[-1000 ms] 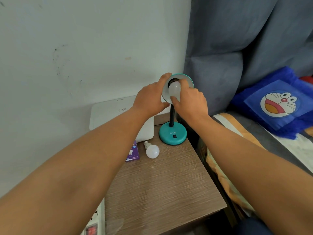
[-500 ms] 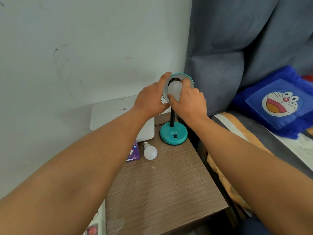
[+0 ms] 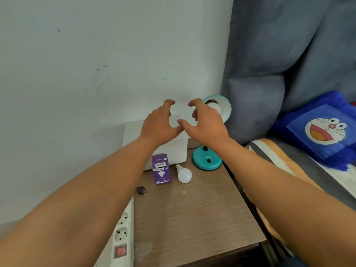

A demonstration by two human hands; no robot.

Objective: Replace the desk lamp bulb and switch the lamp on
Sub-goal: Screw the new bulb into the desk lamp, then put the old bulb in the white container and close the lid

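Note:
A teal desk lamp stands at the back right of a brown bedside table (image 3: 202, 218), its round base (image 3: 207, 160) showing a small black switch. Its shade (image 3: 224, 106) faces me with a white bulb (image 3: 214, 106) seated in the socket. My right hand (image 3: 204, 124) hovers just left of the shade, fingers spread and curled, holding nothing. My left hand (image 3: 161, 122) hangs beside it, also spread and empty; the two thumbs almost touch. A second white bulb (image 3: 184, 174) lies on the table beside a purple bulb box (image 3: 161, 169).
A black plug (image 3: 141, 190) lies at the table's left edge. A white power strip (image 3: 121, 236) with a red switch runs beside the table. A white box (image 3: 173, 151) stands against the wall. A bed with a blue cartoon pillow (image 3: 323, 130) lies to the right.
Both hands have let go of the lamp shade and bulb and drawn back to the left, fingers spread. The view has shifted, revealing the box, plug and power strip.

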